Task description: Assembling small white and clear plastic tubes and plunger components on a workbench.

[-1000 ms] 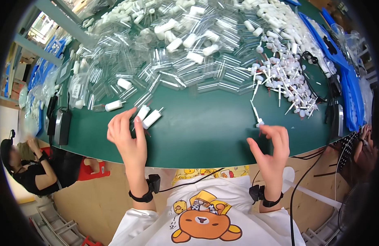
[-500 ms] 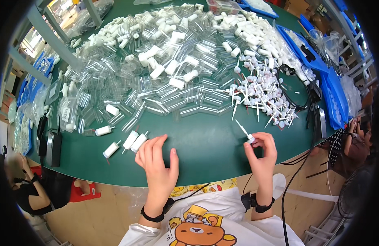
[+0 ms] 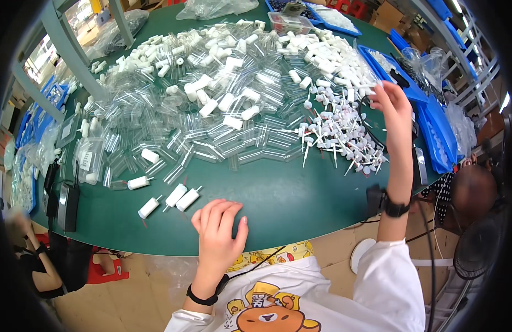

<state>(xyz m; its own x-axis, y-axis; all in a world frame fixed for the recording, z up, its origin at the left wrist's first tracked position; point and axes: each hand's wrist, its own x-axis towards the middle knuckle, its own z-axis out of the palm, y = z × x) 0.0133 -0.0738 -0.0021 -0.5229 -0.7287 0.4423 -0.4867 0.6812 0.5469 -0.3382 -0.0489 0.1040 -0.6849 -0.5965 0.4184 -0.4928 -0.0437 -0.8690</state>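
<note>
My left hand (image 3: 218,229) rests near the table's front edge, fingers loosely bent and thumb apart, holding nothing. Just beyond its fingertips lie several white cylinders with thin stems, one of them a white cylinder (image 3: 189,198) close to the hand. My right hand (image 3: 393,108) is raised at the right edge of the heaps, fingertips drawn together. Something pale shows at those fingertips, too small to make out. Below and left of it lies a pile of small white-stemmed parts with round pale caps (image 3: 344,135). White cylinders (image 3: 328,52) are heaped beyond.
Clear plastic tubes (image 3: 222,144) cover much of the green table (image 3: 283,193). Blue trays (image 3: 435,133) line the right side, with black cables (image 3: 372,130) beside them. A black box-shaped device (image 3: 68,206) stands at left. Another person (image 3: 40,260) sits at lower left.
My right hand has moved up and away to the right from the front of the table, where it held a white-stemmed part. The left hand has shifted slightly right and nearer, off the cylinders.
</note>
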